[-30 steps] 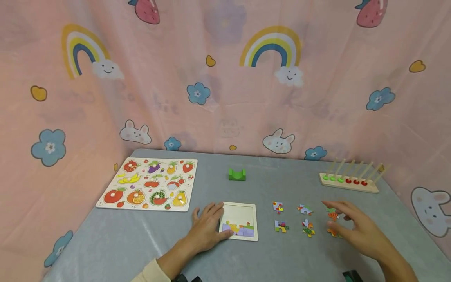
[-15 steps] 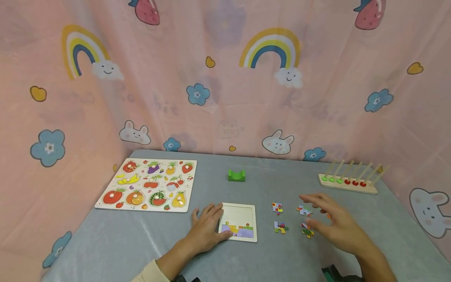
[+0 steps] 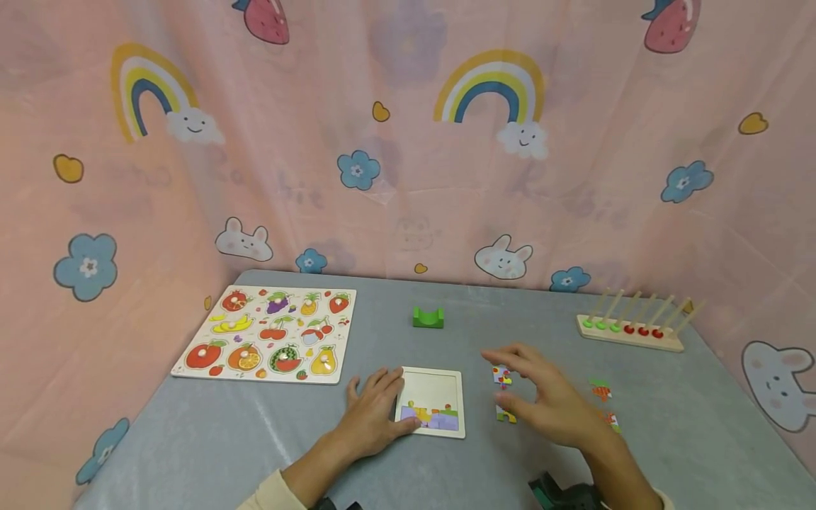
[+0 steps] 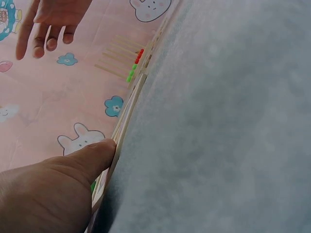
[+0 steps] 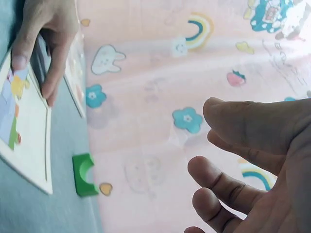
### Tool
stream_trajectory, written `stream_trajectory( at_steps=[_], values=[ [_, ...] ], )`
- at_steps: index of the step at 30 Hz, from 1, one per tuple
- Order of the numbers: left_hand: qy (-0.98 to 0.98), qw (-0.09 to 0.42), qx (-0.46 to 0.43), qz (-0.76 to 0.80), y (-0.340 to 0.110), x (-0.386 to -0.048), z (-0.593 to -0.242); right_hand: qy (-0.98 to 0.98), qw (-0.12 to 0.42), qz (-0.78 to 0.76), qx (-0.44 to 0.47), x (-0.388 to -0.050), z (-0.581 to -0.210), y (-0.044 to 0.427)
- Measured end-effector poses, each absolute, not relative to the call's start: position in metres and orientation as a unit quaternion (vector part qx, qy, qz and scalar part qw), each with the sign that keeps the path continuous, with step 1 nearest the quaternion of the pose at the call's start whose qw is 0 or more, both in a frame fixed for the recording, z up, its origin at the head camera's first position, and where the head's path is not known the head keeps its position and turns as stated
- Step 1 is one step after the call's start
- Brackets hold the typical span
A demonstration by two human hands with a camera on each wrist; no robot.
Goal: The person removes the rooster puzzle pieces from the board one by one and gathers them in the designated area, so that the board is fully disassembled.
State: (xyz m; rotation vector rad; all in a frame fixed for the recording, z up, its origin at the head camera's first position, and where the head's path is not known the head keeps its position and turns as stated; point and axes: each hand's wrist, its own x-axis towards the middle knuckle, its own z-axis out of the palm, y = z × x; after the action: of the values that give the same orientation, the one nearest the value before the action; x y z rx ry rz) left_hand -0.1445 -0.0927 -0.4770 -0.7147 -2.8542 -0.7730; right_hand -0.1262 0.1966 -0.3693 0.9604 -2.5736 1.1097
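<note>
My left hand (image 3: 371,419) holds the left side of a square wooden jigsaw tray (image 3: 435,386), its thumb on the front-left part of the frame. A lower row of purple, yellow and green pieces (image 3: 443,419) is fitted in the tray; above it the backing is bare. To the right, my right hand (image 3: 551,398) hovers over the loose pieces, thumb and fingers apart. In the right wrist view, nothing shows between its fingers (image 5: 206,170). A piece with red spots (image 3: 502,375) and a yellow-green one (image 3: 506,416) lie near its fingertips, partly covered. The hand hides other pieces.
Two loose pieces, one orange and green (image 3: 601,389), lie right of my right hand. A fruit peg puzzle board (image 3: 264,333) lies at left. Behind the tray sits a green notched block (image 3: 428,317). A bead-and-peg counting stand (image 3: 631,333) stands at back right.
My right hand has moved left across the loose pieces, from the rightmost pair to the leftmost pair, uncovering the right ones. My left hand and the tray have stayed in place.
</note>
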Motion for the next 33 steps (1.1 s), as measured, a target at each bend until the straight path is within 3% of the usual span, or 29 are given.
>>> stream_trajectory(
  at_steps=[11,19,33],
  values=[
    [-0.938,0.044,-0.232,-0.253,-0.092,-0.145,-0.477,-0.851,0.067,0.387,0.348,-0.137,-0.381,0.161],
    [-0.938,0.042,-0.233,-0.254,-0.093,-0.145,-0.476,-0.834,0.015,0.423,0.355,-0.146,-0.397,0.139],
    [-0.939,0.036,-0.232,-0.253,-0.095,-0.145,-0.475,-0.832,-0.004,0.413,0.371,-0.161,-0.436,0.116]
  ],
)
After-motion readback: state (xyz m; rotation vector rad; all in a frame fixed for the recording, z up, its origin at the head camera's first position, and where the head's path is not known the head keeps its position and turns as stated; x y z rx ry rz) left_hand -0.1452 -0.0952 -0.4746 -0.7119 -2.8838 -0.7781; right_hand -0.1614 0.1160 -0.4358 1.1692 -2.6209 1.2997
